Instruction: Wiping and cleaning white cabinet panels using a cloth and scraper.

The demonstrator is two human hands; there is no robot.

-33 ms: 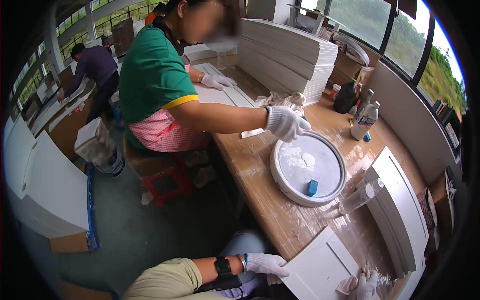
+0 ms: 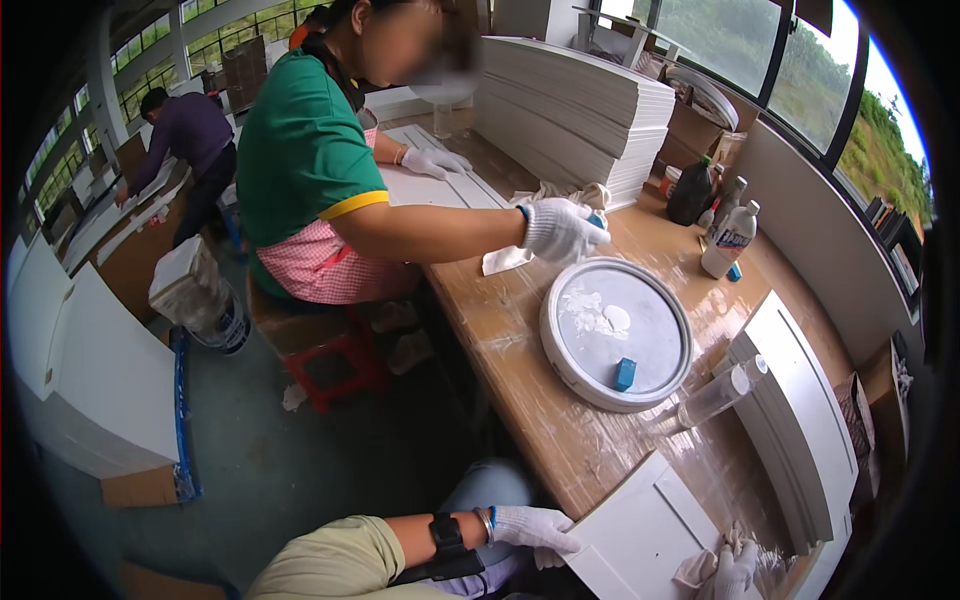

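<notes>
My gloved left hand (image 2: 535, 530) grips the left edge of a white panel (image 2: 645, 530) with a raised frame border, its thumb on top. The panel lies tilted across the near edge of the table. At the panel's right side my gloved right hand (image 2: 735, 570) is closed on a pale, crumpled cloth (image 2: 697, 570), which rests on the panel's surface. Beyond the panel stands a round grey lid (image 2: 640, 330) with white paste smeared on it and a blue block (image 2: 625, 374) near its front rim.
A co-worker in a green shirt (image 2: 310, 150) sits at the left, a gloved hand (image 2: 562, 230) with a blue block above the lid's far rim. Stacked white panels (image 2: 570, 110) stand behind; more panels (image 2: 800, 420), a clear cylinder (image 2: 712, 395) and bottles (image 2: 730, 242) lie right.
The co-worker's gloved hand has shifted slightly left and up, away from the lid, and the blue block in it shows more. My hands and the panel stay in place.
</notes>
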